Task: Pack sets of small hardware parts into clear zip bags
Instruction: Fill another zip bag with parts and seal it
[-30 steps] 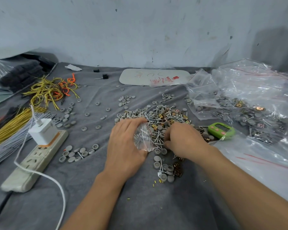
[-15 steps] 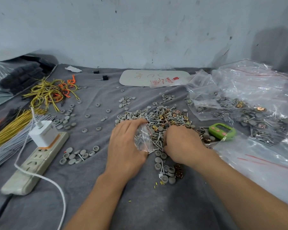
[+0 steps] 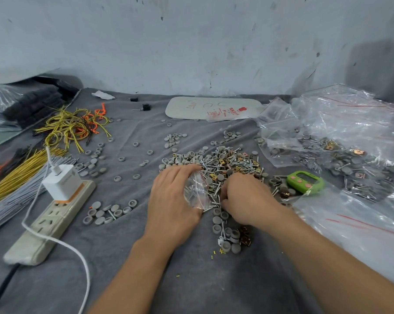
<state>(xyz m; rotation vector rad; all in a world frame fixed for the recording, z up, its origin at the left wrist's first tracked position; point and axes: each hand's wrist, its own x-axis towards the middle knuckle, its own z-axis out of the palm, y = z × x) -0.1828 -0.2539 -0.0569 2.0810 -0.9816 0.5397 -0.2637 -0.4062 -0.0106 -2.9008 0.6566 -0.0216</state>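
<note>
Filling seems the step in hand: the left hand point(image 3: 172, 198) grips a small clear zip bag point(image 3: 198, 189), crumpled, red-lined, with a few screws point(image 3: 188, 193) inside, at the near edge of the pile of parts point(image 3: 230, 160). The right hand point(image 3: 247, 200) curls down into the pile, and I cannot tell whether it pinches anything; next it must feed parts into the bag's mouth.

Red print stands on the bag point(image 3: 223, 113) lying on the white board point(image 3: 187, 108), too small to read. The board's faint orange scrawl is illegible too.
</note>
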